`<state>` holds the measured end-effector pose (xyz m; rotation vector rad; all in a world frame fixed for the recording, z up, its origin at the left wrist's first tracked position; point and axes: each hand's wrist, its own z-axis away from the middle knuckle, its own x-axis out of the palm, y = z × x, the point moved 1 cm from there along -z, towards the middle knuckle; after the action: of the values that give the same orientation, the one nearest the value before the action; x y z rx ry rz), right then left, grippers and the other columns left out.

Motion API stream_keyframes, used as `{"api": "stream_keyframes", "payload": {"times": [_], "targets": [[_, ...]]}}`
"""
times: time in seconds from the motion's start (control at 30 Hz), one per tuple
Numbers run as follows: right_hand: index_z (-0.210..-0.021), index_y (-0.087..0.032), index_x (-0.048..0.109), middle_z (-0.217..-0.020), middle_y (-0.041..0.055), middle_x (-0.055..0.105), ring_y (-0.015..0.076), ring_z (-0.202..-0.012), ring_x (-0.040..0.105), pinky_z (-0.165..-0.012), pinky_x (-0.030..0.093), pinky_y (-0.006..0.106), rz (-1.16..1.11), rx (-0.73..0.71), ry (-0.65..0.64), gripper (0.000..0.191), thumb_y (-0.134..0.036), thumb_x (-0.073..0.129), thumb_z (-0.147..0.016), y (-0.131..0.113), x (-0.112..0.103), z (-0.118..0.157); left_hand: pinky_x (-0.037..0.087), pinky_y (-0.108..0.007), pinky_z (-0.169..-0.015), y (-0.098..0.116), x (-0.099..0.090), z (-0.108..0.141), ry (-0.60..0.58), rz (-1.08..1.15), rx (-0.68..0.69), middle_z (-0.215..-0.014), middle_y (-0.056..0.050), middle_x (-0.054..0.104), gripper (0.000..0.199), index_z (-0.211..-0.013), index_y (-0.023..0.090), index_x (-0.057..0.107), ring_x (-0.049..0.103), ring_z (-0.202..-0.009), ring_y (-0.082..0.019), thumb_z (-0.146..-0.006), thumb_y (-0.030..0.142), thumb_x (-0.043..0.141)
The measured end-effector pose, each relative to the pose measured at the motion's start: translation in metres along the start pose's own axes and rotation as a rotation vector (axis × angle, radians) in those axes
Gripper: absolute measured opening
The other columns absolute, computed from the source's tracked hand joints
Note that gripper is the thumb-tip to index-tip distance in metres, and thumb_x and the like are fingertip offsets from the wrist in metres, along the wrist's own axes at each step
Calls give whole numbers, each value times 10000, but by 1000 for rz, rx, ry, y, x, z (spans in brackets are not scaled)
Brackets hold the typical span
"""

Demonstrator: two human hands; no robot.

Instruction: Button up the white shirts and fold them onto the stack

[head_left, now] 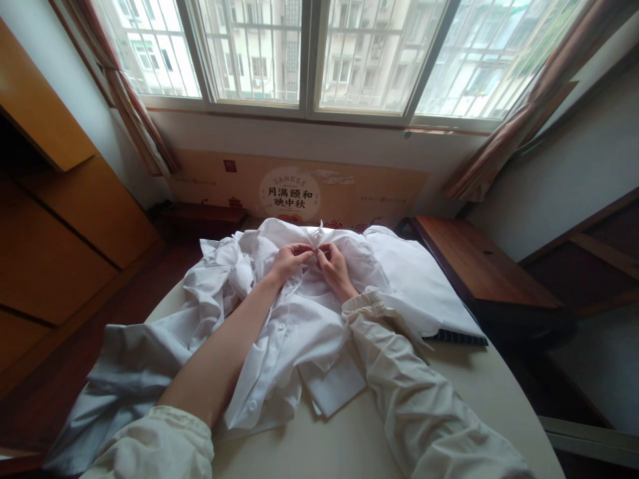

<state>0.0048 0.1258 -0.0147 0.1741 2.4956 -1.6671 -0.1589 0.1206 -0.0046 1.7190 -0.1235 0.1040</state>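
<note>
A white button-up shirt (294, 339) lies rumpled over the pale round table (329, 452), its button strip running toward me. Near the shirt's far end, my left hand (291, 258) pinches the cloth between thumb and fingers. My right hand (333, 267) pinches the same spot from the other side, so the fingertips of both nearly meet. What exactly sits between the fingertips is too small to make out. More crumpled white cloth (210, 286) lies to the left and hangs over the table's edge.
Smooth white cloth (409, 279) covers a dark ribbed item (456, 338) at the table's right. Beyond stands a brown wooden desk (484, 259). Wooden cabinets (64, 239) line the left side. A printed banner (214, 186) hangs below the barred window (309, 60).
</note>
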Motion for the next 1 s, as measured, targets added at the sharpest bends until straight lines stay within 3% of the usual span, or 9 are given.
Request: {"api": "stream_keyframes", "payload": {"times": [0.17, 0.5, 1.0], "targets": [[-1059, -215, 690, -967, 62, 759, 198, -757, 653, -659, 542, 301, 1, 5, 6, 311, -490, 646, -919, -4, -1, 1, 609, -359, -825, -2, 2, -2, -5, -19, 12, -965, -110, 823, 349, -939, 146, 816, 754, -878, -233, -691, 374, 907], [-1039, -204, 735, -840, 48, 743, 208, -736, 669, -637, 558, 309, -89, 26, 15, 346, -506, 699, -875, -1, 1, 1, 620, -366, -836, 1, 6, 3, 70, -167, 215, -982, -98, 801, 313, -909, 172, 798, 754, -887, -234, -776, 445, 873], [-950, -230, 698, -768, 36, 691, 216, -713, 627, -592, 499, 304, -108, 53, -6, 324, -538, 716, -850, -13, -1, 1, 606, -331, -781, -2, 5, 1, 62, -93, 140, -939, -74, 792, 289, -948, 197, 738, 752, -872, -224, -769, 394, 851]]}}
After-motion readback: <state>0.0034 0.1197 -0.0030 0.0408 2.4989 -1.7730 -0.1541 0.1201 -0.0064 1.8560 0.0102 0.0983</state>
